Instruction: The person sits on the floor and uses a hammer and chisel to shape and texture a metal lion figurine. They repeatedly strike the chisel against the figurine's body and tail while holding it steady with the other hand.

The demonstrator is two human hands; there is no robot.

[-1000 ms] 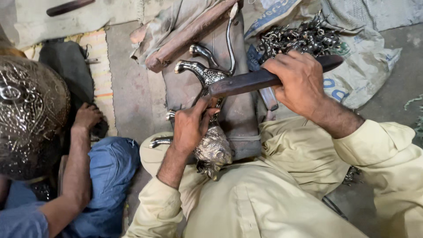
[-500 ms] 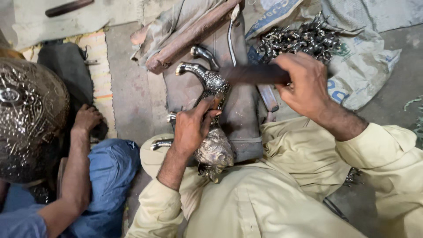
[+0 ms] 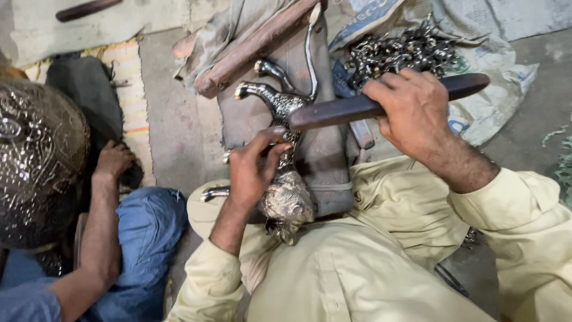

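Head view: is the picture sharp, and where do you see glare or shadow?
Head view: mostly sharp; the right hand and its dark wooden bar are slightly soft. Small bright glints sit on the metal animal figure under the left hand and on the pile of metal pieces. Light is soft, shadows weak.

My right grip (image 3: pixel 417 113) closes round a dark wooden bar (image 3: pixel 357 108), laid across a silver metal figurine (image 3: pixel 285 155). My left grip (image 3: pixel 253 170) steadies the figurine on a grey block (image 3: pixel 325 161). Beside me, another person's hand (image 3: pixel 112 161) rests on the floor (image 3: pixel 173 131).
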